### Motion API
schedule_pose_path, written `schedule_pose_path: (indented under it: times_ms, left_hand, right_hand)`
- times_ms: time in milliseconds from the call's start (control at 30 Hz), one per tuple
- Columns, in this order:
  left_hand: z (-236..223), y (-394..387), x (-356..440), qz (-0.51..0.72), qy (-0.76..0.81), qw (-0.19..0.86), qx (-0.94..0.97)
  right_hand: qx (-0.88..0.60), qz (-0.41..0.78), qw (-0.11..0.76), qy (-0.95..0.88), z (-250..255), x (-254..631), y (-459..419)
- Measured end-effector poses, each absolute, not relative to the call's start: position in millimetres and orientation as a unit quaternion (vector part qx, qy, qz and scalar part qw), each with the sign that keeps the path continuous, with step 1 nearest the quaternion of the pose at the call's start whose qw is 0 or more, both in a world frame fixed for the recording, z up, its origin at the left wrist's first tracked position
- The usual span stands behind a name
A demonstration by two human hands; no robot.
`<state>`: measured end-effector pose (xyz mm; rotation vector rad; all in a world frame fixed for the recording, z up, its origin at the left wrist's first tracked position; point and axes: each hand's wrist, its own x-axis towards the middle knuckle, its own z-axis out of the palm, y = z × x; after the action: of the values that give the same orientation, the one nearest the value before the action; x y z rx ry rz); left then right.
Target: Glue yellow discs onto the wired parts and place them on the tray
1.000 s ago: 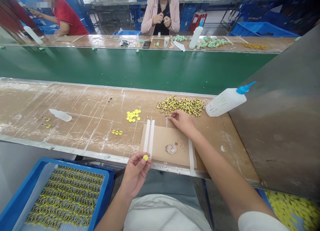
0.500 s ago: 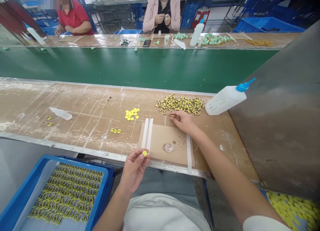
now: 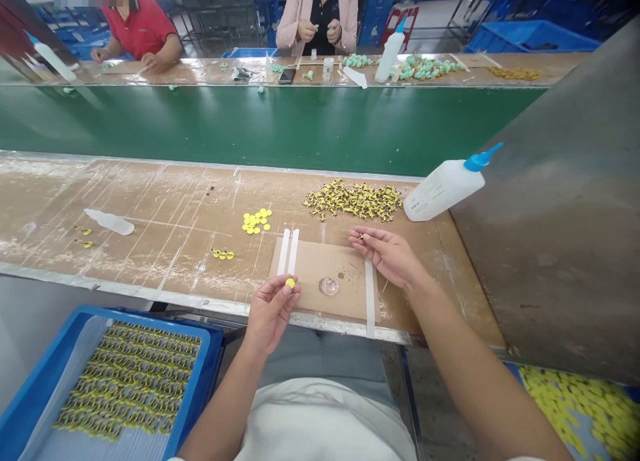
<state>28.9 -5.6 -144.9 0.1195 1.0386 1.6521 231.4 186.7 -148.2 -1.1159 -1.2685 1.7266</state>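
Observation:
My left hand [image 3: 271, 309] pinches a small yellow disc [image 3: 289, 283] between thumb and fingers, just above the near edge of the bench. My right hand [image 3: 389, 253] hovers over the far right corner of a cardboard sheet [image 3: 323, 268], its fingertips pinched on a tiny yellow and black piece [image 3: 361, 236]. A clear blob of glue [image 3: 329, 286] lies on the cardboard between the hands. A heap of yellow and black pieces [image 3: 355, 200] sits beyond the right hand, and loose yellow discs [image 3: 257, 220] lie to its left.
A white glue bottle with a blue nozzle [image 3: 447, 184] lies at the right, against a grey metal panel [image 3: 560, 214]. A blue tray [image 3: 113, 381] of finished pieces stands at lower left. A green conveyor belt [image 3: 260, 124] runs behind the bench; two other people work across it.
My right hand has drawn back from the heap toward the cardboard with a small piece in its fingertips. My left hand keeps the yellow disc and has barely moved.

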Motion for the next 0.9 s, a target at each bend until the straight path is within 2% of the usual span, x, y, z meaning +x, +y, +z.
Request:
schedule_pose_path:
  times_ms: [133,400,600,900]
  left_hand:
    - [-147,2,26,0.707,0.446,0.546,0.062]
    - [-155,6,20,0.697,0.442,0.557,0.095]
    - [-155,8,19,0.693,0.438,0.566,0.092]
    - [-157,8,19,0.706,0.427,0.558,0.091]
  right_hand:
    - [-0.464,0.634,0.353,-0.508,-143,237,190]
    - [-0.509,0.366,0.250,-0.738,-137,254,203]
    - [-0.433,0.170,0.153,-0.872,-143,246,202]
    - [-0.511,0.209,0.234,-0.800,-164,247,192]
